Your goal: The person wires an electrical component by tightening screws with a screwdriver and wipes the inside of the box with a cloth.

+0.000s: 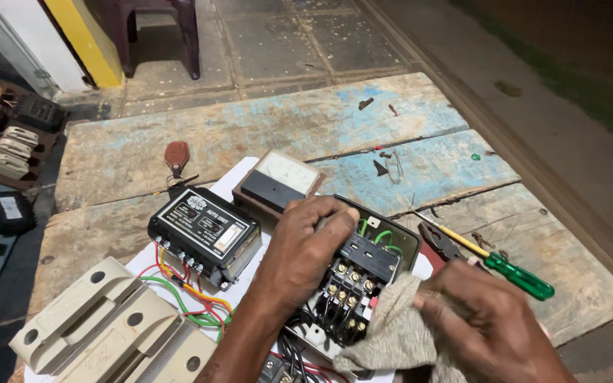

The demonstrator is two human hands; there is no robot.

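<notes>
- Hands are working low in the frame: the left hand (305, 245) is lying curled over the top of an open switchgear box (363, 280), fingers wrapped onto its upper edge and pressing it down.
- The right hand (487, 330) is closing around a grey cloth (395, 337), bunching it against the box's lower right corner, where the cloth is touching the black terminal block (352, 276).
- The box is sitting on a white sheet (243, 181) near the front of a worn wooden table (250, 131) with flaking blue paint.
- Just left of the box a black control unit (203, 234) is standing, red and green wires trailing from it; behind both, a brown-framed panel meter (282, 181) is leaning.
- Free room is lying mostly toward the far half of the table, where only small bits of hardware are scattered; the right edge is running close by a green-handled screwdriver (494, 259) and pliers (441, 242).
- At the near left, 2 cream fuse carriers (108, 330) are crowding the corner and running out of frame.
- The left hand is hiding the box's upper left interior; the cloth is covering its lower right wall, and the bottom edge of the view is cutting off both wrists.
</notes>
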